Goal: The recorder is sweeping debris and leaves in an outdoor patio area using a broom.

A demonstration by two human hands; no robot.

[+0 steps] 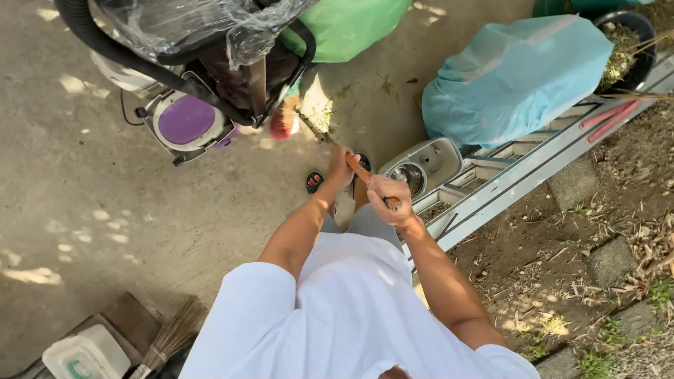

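Note:
I look straight down over my white shirt at a concrete floor. Both hands grip one long stick-like handle [362, 173], orange where I hold it. My left hand [340, 167] is the further one along it; my right hand [390, 200] closes around the near end. The far end [283, 124] is a reddish, bristly head resting on the concrete beside a purple-lidded machine [186, 121]. My sandalled feet [314, 181] show just below my hands.
A black hose and clear plastic wrap [203, 28] sit over the machine. A green bag [347, 24], a light blue covered bundle [516, 77] and a metal ladder [505, 175] lie to the right, by bare soil. A hand broom [172, 337] and white container [84, 354] are bottom left.

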